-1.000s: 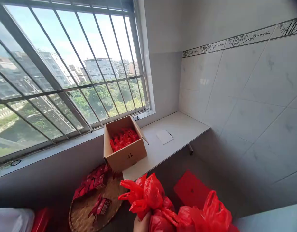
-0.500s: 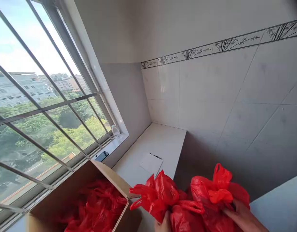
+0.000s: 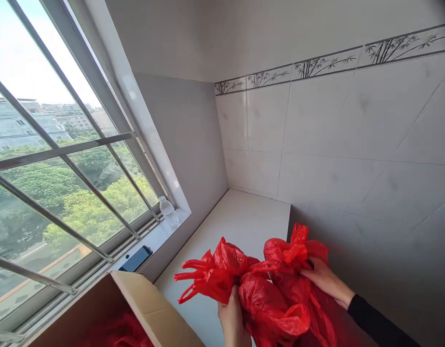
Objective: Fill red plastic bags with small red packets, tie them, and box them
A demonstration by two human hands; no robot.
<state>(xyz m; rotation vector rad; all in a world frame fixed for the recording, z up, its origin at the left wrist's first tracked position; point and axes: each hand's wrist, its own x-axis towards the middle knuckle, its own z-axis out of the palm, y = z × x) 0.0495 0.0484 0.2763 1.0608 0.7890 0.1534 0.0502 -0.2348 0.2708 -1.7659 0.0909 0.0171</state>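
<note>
While I'm looking down from the head view, a bunch of red plastic bags [image 3: 260, 294] is hanging between the two hands, just over the near part of the white surface [image 3: 254, 212]. The left hand [image 3: 232, 315] is gripping the cluster from below, thumb pressing near a gathered neck. The right hand [image 3: 325, 279] is closing its fingers around the bunched plastic on the other side. Beside them, the cardboard box [image 3: 160, 313] is standing with a flap sticking up and more red plastic [image 3: 128, 332] showing inside. A phone [image 3: 136, 259] and a clear bottle [image 3: 167, 208] are sitting on the windowsill [image 3: 157, 237].

Handling-wise, I'm guessing they're soft, floppy and kinda slippery, maybe with a bit of weight sagging in the rounded parts. I'm favouring the gathered necks as the grab point, since those loose handle loops are probably stretching easily. No clue what's inside, so I'm not judging fragility.
</note>
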